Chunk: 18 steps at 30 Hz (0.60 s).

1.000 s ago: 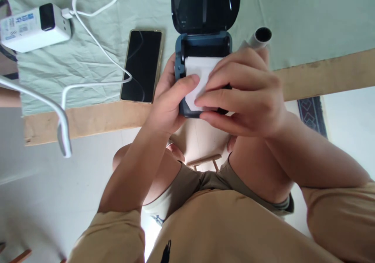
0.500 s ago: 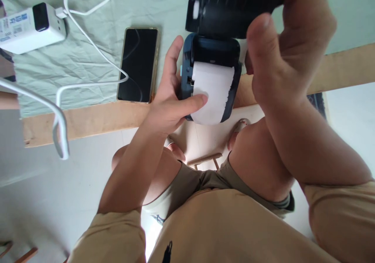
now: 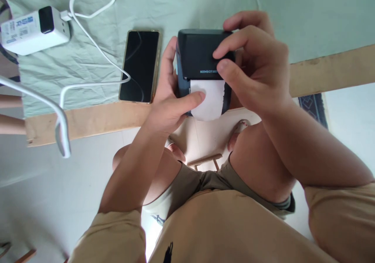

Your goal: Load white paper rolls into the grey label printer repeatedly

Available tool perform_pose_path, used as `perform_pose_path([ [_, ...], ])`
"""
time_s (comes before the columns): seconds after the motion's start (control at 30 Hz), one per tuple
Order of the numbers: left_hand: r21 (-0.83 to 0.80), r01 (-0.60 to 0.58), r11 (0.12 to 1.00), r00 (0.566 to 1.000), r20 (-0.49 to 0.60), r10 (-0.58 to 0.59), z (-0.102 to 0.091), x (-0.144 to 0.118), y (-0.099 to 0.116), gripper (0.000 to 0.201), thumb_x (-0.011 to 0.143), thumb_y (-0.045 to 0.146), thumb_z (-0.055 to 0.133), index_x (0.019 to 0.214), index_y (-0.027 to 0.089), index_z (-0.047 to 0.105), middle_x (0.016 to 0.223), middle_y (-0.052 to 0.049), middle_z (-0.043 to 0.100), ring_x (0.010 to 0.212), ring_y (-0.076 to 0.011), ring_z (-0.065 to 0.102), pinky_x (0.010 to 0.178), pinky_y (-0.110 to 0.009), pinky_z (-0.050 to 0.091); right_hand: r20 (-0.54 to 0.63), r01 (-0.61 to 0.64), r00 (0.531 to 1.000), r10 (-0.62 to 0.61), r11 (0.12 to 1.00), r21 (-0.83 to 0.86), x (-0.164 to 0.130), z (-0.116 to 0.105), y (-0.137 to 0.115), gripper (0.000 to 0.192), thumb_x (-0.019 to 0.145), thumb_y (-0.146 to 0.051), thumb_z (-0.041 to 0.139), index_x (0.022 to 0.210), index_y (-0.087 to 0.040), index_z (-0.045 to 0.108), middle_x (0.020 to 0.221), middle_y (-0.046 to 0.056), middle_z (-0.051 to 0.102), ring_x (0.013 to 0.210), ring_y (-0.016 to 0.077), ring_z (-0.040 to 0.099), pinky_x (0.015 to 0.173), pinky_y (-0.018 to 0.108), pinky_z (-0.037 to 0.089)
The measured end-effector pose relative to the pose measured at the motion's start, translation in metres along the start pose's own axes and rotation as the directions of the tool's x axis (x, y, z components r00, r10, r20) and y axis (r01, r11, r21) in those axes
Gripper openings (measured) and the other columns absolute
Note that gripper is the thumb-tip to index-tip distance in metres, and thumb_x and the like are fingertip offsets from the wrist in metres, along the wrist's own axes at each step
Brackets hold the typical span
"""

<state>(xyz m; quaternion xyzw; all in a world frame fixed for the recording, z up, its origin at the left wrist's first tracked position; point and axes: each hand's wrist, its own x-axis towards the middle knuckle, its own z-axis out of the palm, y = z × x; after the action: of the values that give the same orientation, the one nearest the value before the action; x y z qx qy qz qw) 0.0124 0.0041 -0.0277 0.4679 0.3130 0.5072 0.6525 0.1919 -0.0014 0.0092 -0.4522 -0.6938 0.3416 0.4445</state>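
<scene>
A dark label printer (image 3: 193, 52), its lid lettered NIIMBOT, is held over the table's front edge. My left hand (image 3: 171, 99) wraps round its left side. The left thumb presses on the strip of white paper (image 3: 209, 104) that hangs out below the lid, its right edge ragged. On the printer's right side is my right hand (image 3: 254, 59), curled round it with the thumb and a fingertip on the black lid. The lid lies down over the body, and the paper roll inside is hidden. Whether the lid is latched I cannot tell.
A phone (image 3: 140, 65) with a dark screen lies left of the printer on the green cloth (image 3: 99, 59). A white cable (image 3: 90, 84) crosses it and hangs over the wooden edge (image 3: 88, 122). Farther left is a white power bank (image 3: 32, 32) with a cable plugged in.
The lid has swung down from its raised position and now covers the paper compartment. My right hand came down and left with it. My left hand keeps its hold on the printer.
</scene>
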Motion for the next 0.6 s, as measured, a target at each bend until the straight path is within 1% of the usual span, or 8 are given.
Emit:
perform_pose_path([
  [0.03,0.009,-0.006,1.0,1.0,0.0,0.006,-0.001,0.001,-0.002,0.093,0.054,0.029,0.082,0.135,0.042,0.038,0.131,0.002,0.059,0.114,-0.0252,0.063,0.093,-0.04,0.055,-0.038,0.031,0.999,-0.03,0.999,0.015,0.001,0.001,0.0,0.025,0.089,-0.042,0.06,0.108,-0.026,0.06,0.133,-0.001,0.048,0.084,0.0056,0.056,0.058,0.019,0.044],
  [0.1,-0.004,-0.036,0.999,0.999,0.013,0.036,-0.003,0.003,-0.005,0.091,0.052,0.029,0.083,0.131,0.043,0.041,0.132,0.003,0.058,0.118,-0.0257,0.062,0.095,-0.04,0.055,-0.065,0.03,0.998,-0.024,0.995,0.093,0.002,0.004,0.002,0.046,0.082,-0.047,0.067,0.122,-0.029,0.05,0.133,-0.001,0.05,0.092,0.0082,0.058,0.054,0.017,0.043],
  [0.17,-0.074,-0.08,0.994,0.995,0.054,0.084,-0.004,0.003,-0.005,0.087,0.052,0.028,0.083,0.128,0.043,0.044,0.133,0.004,0.057,0.121,-0.0254,0.06,0.098,-0.039,0.054,0.022,-0.089,0.996,0.086,0.966,0.242,0.003,0.007,0.003,0.071,0.077,-0.052,0.07,0.135,-0.029,0.035,0.13,0.002,0.053,0.09,0.0089,0.059,0.052,0.017,0.044],
  [0.23,-0.158,-0.108,0.982,0.988,0.095,0.124,-0.003,0.001,-0.003,0.073,0.059,0.035,0.08,0.125,0.039,0.048,0.13,0.003,0.059,0.122,-0.0252,0.059,0.097,-0.037,0.053,0.142,-0.22,0.973,0.183,0.921,0.321,0.002,0.008,0.006,0.082,0.077,-0.056,0.069,0.14,-0.025,0.026,0.114,0.002,0.059,0.081,0.0083,0.059,0.051,0.018,0.045],
  [0.3,-0.172,-0.093,0.981,0.989,0.094,0.11,0.0,-0.002,0.001,0.053,0.073,0.046,0.071,0.121,0.033,0.053,0.12,-0.002,0.063,0.121,-0.0259,0.06,0.091,-0.036,0.055,0.197,-0.225,0.966,0.167,0.919,0.324,0.001,0.009,0.009,0.081,0.078,-0.06,0.065,0.14,-0.025,0.027,0.102,0.0,0.059,0.077,0.0083,0.058,0.051,0.018,0.046],
  [0.37,-0.092,-0.06,0.994,0.997,0.042,0.064,0.004,-0.007,0.005,0.043,0.082,0.052,0.061,0.117,0.029,0.055,0.109,-0.005,0.066,0.121,-0.0271,0.061,0.086,-0.036,0.056,0.169,-0.105,0.984,0.055,0.947,0.303,0.0,0.011,0.012,0.07,0.08,-0.062,0.062,0.136,-0.031,0.034,0.101,-0.002,0.057,0.079,0.0082,0.058,0.058,0.02,0.049],
  [0.47,0.015,-0.034,0.999,0.999,-0.027,0.034,0.011,-0.011,0.01,0.044,0.081,0.056,0.062,0.113,0.026,0.057,0.102,-0.005,0.067,0.121,-0.0284,0.061,0.085,-0.036,0.056,0.108,0.069,0.989,-0.102,0.959,0.273,0.0,0.014,0.016,0.054,0.081,-0.059,0.061,0.127,-0.037,0.043,0.111,-0.003,0.054,0.088,0.0094,0.058,0.073,0.026,0.052],
  [0.6,-0.035,-0.023,0.999,1.0,-0.015,0.022,0.015,-0.011,0.012,0.037,0.081,0.049,0.065,0.108,0.025,0.059,0.097,-0.003,0.066,0.112,-0.0265,0.065,0.074,-0.031,0.056,0.1,0.129,0.982,-0.159,0.959,0.253,0.001,0.015,0.021,0.053,0.083,-0.056,0.059,0.13,-0.04,0.042,0.114,-0.002,0.053,0.089,0.0114,0.056,0.078,0.03,0.05],
])
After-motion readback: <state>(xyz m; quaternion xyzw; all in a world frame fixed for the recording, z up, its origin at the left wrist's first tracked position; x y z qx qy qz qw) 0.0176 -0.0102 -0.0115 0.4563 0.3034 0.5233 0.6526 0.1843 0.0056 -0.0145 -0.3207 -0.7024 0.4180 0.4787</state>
